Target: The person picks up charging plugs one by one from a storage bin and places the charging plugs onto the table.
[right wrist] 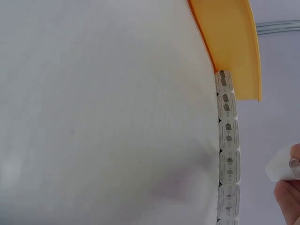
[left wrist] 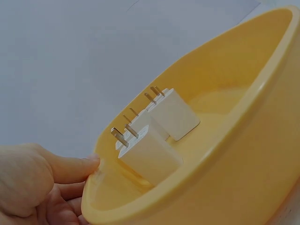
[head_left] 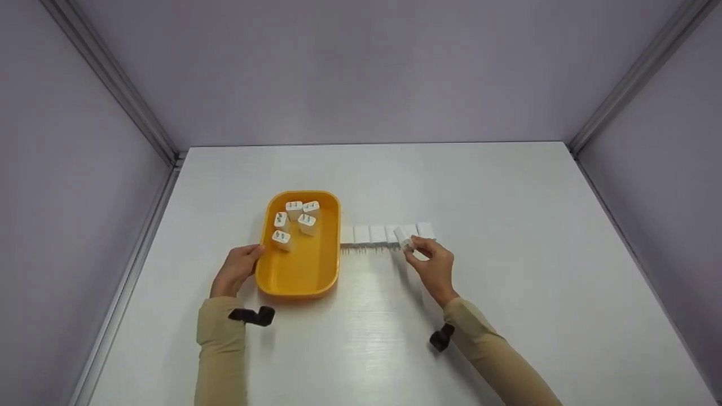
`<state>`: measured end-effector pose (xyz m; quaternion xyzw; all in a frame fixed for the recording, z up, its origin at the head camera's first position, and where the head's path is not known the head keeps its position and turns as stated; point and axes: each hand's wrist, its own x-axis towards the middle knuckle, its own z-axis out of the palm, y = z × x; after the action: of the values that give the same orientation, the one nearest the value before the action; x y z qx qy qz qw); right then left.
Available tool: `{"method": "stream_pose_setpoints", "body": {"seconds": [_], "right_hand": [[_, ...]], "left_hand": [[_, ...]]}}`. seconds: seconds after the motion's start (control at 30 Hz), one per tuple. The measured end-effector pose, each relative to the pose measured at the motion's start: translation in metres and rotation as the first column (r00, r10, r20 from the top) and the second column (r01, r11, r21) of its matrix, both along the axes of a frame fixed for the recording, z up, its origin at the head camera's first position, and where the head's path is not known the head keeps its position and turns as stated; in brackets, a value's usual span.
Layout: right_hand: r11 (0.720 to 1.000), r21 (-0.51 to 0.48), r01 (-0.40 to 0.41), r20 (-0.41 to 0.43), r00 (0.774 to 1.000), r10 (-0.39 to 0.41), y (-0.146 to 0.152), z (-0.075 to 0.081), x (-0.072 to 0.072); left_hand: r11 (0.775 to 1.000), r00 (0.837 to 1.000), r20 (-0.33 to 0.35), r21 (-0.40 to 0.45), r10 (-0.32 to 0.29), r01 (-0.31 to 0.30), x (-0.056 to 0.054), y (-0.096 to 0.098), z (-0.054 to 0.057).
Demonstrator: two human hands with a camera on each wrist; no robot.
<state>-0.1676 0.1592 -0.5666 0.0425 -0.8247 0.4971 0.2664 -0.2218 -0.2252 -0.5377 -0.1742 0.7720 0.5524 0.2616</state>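
My left hand (head_left: 240, 266) grips the left rim of a yellow tray (head_left: 299, 276), thumb over the edge in the left wrist view. Inside the tray stand several white plug chargers (left wrist: 152, 157), their metal prongs pointing up. My right hand (head_left: 434, 264) pinches one white charger (head_left: 403, 238) between thumb and fingertips, held above the table. Below and behind it lies a row of white chargers (head_left: 361, 234), side by side, prongs toward me. In the right wrist view, the row (right wrist: 229, 166) shows its prong faces, and the held charger (right wrist: 281, 164) is at the right edge, partly cut off.
The tray's right wall stands at the left end of the charger row. A white table (head_left: 507, 225) bears everything, with grey walls (head_left: 361, 73) at the back and sides. A small black camera (head_left: 262, 316) is strapped on each wrist.
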Motion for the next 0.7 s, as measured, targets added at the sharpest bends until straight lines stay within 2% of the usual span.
{"method": "stream_pose_setpoints", "body": {"seconds": [0.27,0.53,0.7], "right_hand": [[0.999,-0.034,0.026,0.03,0.999,-0.025,0.02,-0.003,0.0],[0.995,0.052,0.082,0.083,0.993,-0.087,0.042,-0.008,0.0],[0.991,0.084,0.104,0.07,0.991,-0.11,0.056,-0.011,-0.001]], "left_hand": [[1.0,1.0,0.003,0.006,0.01,-0.01,0.002,0.0,0.002],[1.0,0.999,-0.045,-0.008,-0.02,0.02,0.003,-0.001,0.0],[1.0,1.0,-0.024,-0.005,-0.017,0.017,0.002,-0.001,-0.001]]}}
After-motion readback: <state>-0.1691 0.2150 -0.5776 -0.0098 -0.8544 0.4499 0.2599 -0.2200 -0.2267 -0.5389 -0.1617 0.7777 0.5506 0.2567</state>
